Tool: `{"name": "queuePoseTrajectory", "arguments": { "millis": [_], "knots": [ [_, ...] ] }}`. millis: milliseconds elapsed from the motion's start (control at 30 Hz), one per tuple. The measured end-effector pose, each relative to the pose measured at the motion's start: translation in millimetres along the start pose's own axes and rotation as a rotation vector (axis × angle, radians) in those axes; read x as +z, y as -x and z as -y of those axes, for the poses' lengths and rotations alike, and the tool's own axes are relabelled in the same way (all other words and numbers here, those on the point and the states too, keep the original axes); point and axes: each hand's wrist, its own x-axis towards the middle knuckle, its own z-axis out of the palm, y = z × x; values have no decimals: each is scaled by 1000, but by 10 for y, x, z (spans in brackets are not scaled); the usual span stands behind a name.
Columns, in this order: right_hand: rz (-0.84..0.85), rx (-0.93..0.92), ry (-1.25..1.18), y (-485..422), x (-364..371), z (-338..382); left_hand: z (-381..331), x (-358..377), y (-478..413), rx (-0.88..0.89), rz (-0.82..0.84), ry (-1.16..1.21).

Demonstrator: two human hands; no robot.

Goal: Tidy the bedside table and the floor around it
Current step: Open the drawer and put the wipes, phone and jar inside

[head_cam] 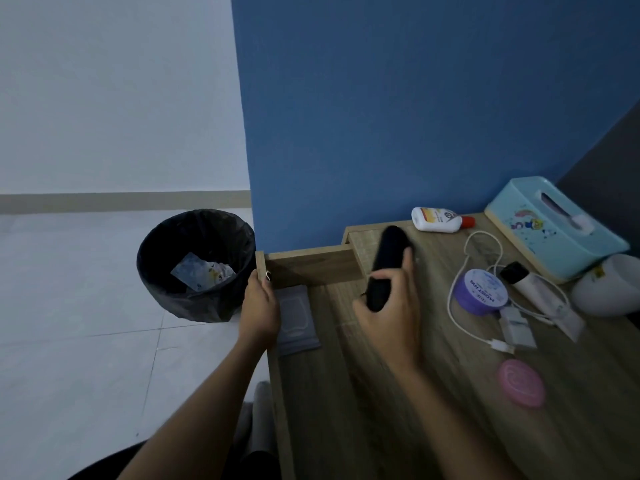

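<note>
Black item (388,258), pointing up-frame in the curled fingers (408,264) of the right hand (391,318), hangs just right of the drawer (311,268) the left hand (259,306) grips.

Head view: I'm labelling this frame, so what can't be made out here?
Head view only:
- Black object in the right hand: motion blur and fingers hide what it is.
- Drawer contents: partly hidden by the left hand and tabletop.
- White round item: cut off by the right edge.
</note>
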Motion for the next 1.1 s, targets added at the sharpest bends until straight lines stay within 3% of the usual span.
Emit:
{"name": "queuePoseTrajectory", "arguments": {
  "millis": [100,200,333,600,1100],
  "knots": [
    [221,-170,-64,161,115,102,-9,7,2,12,5,9],
    [389,-276,49,248,245,66,-7,9,-1,18,2,11],
    [534,-198,138,337,388,-180,-7,14,-1,35,-9,13],
    [668,-90,283,410,766,-465,-35,23,12,30,-10,4],
    [764,119,164,467,1046,-762,31,21,-23,33,-1,4]
  ]
}}
